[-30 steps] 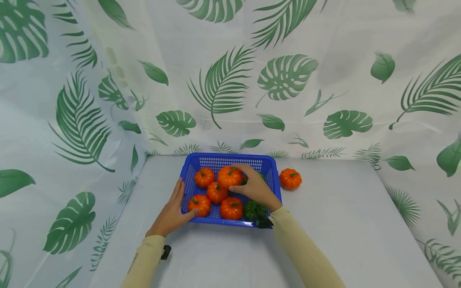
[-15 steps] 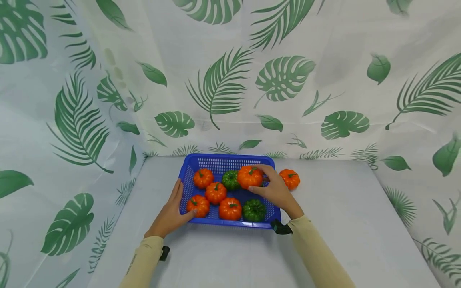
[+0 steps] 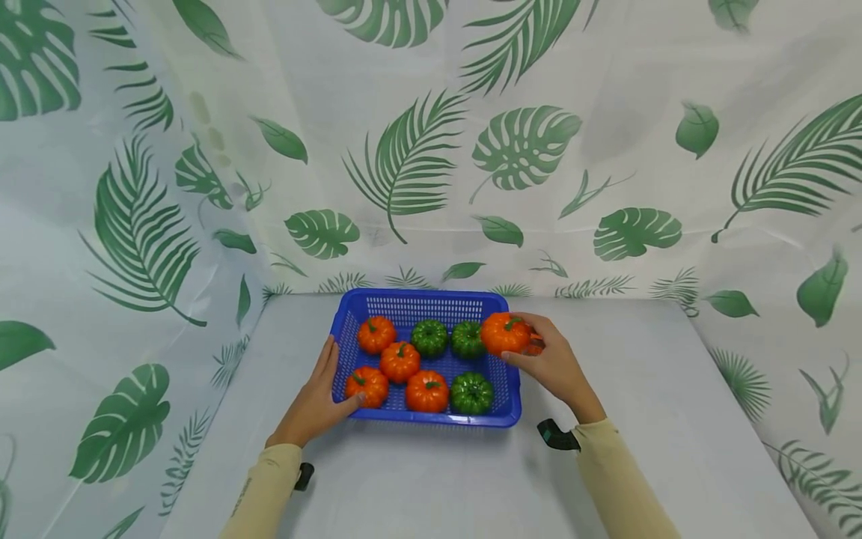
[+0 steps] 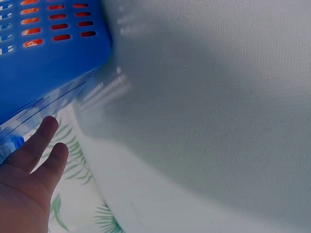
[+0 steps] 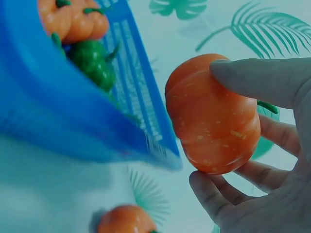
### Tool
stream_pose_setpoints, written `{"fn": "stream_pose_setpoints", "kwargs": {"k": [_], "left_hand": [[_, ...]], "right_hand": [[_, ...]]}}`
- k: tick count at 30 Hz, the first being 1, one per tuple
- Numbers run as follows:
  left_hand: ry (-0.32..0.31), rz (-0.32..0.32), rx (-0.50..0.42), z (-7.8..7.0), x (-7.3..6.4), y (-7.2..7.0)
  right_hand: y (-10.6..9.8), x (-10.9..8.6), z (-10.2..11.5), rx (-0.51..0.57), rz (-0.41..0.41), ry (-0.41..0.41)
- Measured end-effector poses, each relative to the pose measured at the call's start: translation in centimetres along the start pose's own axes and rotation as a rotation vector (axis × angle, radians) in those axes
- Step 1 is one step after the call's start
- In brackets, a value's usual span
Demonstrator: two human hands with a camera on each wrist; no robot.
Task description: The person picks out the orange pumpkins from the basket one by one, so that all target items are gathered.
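My right hand holds a small orange pumpkin between thumb and fingers, over the right rim of a blue plastic basket. In the right wrist view this pumpkin shows outside the basket wall, its green stem toward the palm. My left hand holds the basket's front left corner, thumb over the rim and fingers along the outer left wall. In the basket lie several orange pumpkins and three green pumpkins. Another orange pumpkin rests on the table, mostly hidden behind my right hand in the head view.
The basket stands on a white table, near its back edge. Behind and to the left hang white sheets printed with green leaves. A dark device sits at my right wrist.
My right hand has carried the orange pumpkin rightward from above the basket's middle to its right rim, uncovering the green pumpkins. My left hand has stayed at the basket's corner.
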State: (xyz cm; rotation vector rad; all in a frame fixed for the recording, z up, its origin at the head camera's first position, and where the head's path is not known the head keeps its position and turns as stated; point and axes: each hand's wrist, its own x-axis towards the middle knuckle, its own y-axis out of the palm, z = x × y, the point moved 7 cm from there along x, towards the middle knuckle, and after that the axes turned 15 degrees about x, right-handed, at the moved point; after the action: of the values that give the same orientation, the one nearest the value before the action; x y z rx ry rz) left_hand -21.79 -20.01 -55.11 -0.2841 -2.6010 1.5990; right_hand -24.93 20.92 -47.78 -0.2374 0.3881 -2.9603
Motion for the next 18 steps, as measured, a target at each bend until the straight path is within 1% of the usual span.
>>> {"fn": "stream_pose_setpoints", "kwargs": {"k": [5, 9, 14, 18], "left_hand": [[0.013, -0.009, 0.0, 0.0, 0.0, 0.0], [0.008, -0.01, 0.0, 0.1, 0.0, 0.1], [-0.001, -0.006, 0.007, 0.1, 0.0, 0.1], [0.0, -0.004, 0.008, 0.1, 0.0, 0.1]], "right_hand": [[-2.0, -1.1, -0.8, -0.012, -0.046, 0.013], [-3.2, -2.1, -1.6, -0.029, -0.079, 0.048], [-4.3, -3.3, -2.7, -0.039, -0.118, 0.109], [-4.6, -4.1, -3.8, -0.035, -0.126, 0.161]]}}
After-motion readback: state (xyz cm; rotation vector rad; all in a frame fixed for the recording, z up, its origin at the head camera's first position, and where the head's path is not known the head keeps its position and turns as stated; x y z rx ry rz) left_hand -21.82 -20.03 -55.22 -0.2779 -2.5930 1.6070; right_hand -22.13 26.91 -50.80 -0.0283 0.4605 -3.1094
